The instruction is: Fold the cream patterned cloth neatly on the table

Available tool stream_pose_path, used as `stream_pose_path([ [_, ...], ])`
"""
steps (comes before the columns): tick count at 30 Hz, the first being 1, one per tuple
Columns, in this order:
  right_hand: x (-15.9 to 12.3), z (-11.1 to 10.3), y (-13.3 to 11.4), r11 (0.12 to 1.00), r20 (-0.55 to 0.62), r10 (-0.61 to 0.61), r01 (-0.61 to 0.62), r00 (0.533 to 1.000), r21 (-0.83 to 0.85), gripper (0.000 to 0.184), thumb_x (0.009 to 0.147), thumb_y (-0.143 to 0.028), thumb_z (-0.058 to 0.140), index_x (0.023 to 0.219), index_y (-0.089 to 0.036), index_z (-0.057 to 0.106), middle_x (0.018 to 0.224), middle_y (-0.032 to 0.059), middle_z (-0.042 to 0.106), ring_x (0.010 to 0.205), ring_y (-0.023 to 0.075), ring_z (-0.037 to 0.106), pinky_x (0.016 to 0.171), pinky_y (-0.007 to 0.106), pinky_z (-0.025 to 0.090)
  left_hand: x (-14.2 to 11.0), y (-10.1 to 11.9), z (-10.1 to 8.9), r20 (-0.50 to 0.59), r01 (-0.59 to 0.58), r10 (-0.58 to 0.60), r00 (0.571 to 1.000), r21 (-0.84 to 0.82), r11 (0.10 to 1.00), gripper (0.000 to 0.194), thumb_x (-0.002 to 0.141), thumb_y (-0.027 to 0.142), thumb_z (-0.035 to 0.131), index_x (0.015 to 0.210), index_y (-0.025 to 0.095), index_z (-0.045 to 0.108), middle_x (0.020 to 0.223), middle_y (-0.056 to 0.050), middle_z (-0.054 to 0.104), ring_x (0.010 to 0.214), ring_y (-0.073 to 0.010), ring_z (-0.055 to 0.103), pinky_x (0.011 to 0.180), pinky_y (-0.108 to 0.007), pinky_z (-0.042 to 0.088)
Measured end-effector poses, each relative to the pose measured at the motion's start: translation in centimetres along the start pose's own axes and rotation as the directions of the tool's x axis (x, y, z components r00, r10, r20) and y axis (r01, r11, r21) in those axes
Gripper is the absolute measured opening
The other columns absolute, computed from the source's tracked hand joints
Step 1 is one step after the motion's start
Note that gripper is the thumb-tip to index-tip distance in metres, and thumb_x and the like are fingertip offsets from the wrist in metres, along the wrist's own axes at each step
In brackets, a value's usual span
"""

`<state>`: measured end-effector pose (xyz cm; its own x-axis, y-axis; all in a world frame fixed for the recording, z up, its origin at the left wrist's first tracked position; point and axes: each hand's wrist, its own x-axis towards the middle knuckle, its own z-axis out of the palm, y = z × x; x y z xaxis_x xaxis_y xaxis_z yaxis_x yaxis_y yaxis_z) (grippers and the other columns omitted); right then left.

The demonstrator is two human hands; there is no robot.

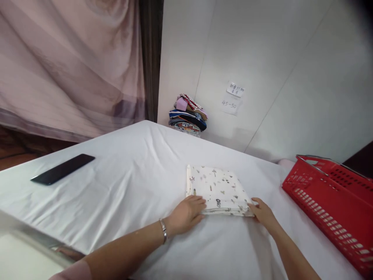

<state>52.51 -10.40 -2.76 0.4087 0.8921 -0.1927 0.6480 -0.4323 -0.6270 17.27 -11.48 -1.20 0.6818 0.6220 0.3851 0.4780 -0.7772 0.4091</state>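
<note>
A folded white cloth (217,188) with small dark printed figures lies flat on the white-covered table (122,186). My left hand (186,214), with a silver bracelet at the wrist, rests on the cloth's near left corner, its fingers curled over the edge. At the near right corner my right hand (264,214) has its fingers pinching the folded layers. Both hands are at the cloth's near edge.
A red plastic basket (332,202) stands at the right edge of the table. A black phone (62,168) lies at the far left. A stack of folded clothes (188,116) sits at the back by the wall, below paper notes (231,99). A pink curtain hangs at left.
</note>
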Motion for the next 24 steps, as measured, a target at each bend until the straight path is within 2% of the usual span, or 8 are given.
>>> stream_pose_path([
  [2,0.3,-0.1,-0.9,0.966,-0.079,-0.173,0.153,0.982,-0.21,0.047,0.077,-0.034,0.048,0.12,-0.016,0.048,0.106,0.0115,0.061,0.097,0.0251,0.06,0.085,0.038,0.048,0.5,-0.5,-0.5,-0.06,0.068,-0.072,0.996,-0.065,0.996,0.027,0.091,0.028,0.037,0.101,0.023,0.062,0.108,-0.004,0.065,0.107,-0.0163,0.055,0.097,-0.035,0.041],
  [4,0.4,0.2,-2.5,0.893,-0.109,-0.383,0.338,0.917,-0.296,0.047,0.078,-0.03,0.043,0.123,-0.016,0.048,0.123,0.012,0.054,0.115,0.0249,0.049,0.098,0.038,0.038,1.3,-1.5,-0.7,-0.146,0.18,-0.193,0.97,-0.101,0.979,0.025,0.089,0.028,0.04,0.097,0.022,0.063,0.107,-0.004,0.065,0.105,-0.0171,0.056,0.094,-0.034,0.043],
  [7,0.3,1.2,-5.9,0.806,-0.103,-0.566,0.523,0.818,-0.277,0.044,0.084,-0.034,0.037,0.124,-0.018,0.049,0.134,0.0075,0.046,0.125,0.021,0.039,0.103,0.034,0.034,2.6,-3.7,-0.9,-0.251,0.392,-0.416,0.874,-0.139,0.909,0.023,0.084,0.027,0.046,0.101,0.021,0.062,0.112,-0.006,0.061,0.106,-0.0186,0.054,0.092,-0.033,0.044],
  [10,0.8,2.5,-8.8,0.765,-0.065,-0.618,0.58,0.784,-0.281,0.047,0.087,-0.04,0.034,0.127,-0.018,0.046,0.144,0.0054,0.033,0.133,0.0203,0.027,0.1,0.032,0.038,3.8,-5.6,-1.0,-0.237,0.597,-0.619,0.749,-0.165,0.785,0.028,0.083,0.031,0.047,0.106,0.02,0.057,0.11,-0.006,0.059,0.095,-0.0176,0.058,0.082,-0.029,0.046],
  [13,2.3,4.0,-9.5,0.746,0.039,-0.566,0.532,0.823,-0.401,0.051,0.088,-0.039,0.036,0.134,-0.018,0.04,0.148,0.0063,0.023,0.137,0.0233,0.016,0.105,0.04,0.031,4.5,-6.3,-0.8,-0.17,0.712,-0.723,0.67,-0.13,0.69,0.028,0.082,0.035,0.048,0.104,0.019,0.056,0.104,-0.007,0.061,0.087,-0.0178,0.06,0.074,-0.028,0.046],
  [17,4.3,5.7,-7.8,0.744,0.145,-0.378,0.393,0.914,-0.541,0.055,0.09,-0.047,0.029,0.139,-0.022,0.031,0.15,0.005,0.019,0.138,0.0233,0.013,0.108,0.05,0.019,4.7,-6.5,-0.4,-0.113,0.741,-0.746,0.656,-0.091,0.666,0.021,0.081,0.027,0.046,0.099,0.021,0.055,0.098,-0.005,0.064,0.085,-0.0172,0.061,0.071,-0.026,0.043],
  [21,4.8,6.1,-6.9,0.731,0.158,-0.35,0.374,0.923,-0.57,0.057,0.09,-0.05,0.025,0.141,-0.025,0.027,0.151,0.0028,0.014,0.138,0.0214,0.009,0.108,0.048,0.017,5.5,-7.6,-0.9,-0.032,0.802,-0.814,0.579,-0.159,0.576,0.038,0.076,0.03,0.052,0.113,0.021,0.049,0.11,-0.006,0.062,0.094,-0.0192,0.06,0.075,-0.027,0.043],
  [24,4.7,6.1,-7.0,0.732,0.163,-0.351,0.379,0.922,-0.566,0.057,0.09,-0.05,0.024,0.141,-0.024,0.027,0.151,0.0031,0.014,0.138,0.0217,0.009,0.108,0.048,0.017,7.2,-8.9,-1.4,-0.029,0.843,-0.868,0.496,-0.221,0.49,0.059,0.075,0.044,0.054,0.127,0.018,0.038,0.127,-0.012,0.052,0.108,-0.0231,0.055,0.082,-0.029,0.042],
])
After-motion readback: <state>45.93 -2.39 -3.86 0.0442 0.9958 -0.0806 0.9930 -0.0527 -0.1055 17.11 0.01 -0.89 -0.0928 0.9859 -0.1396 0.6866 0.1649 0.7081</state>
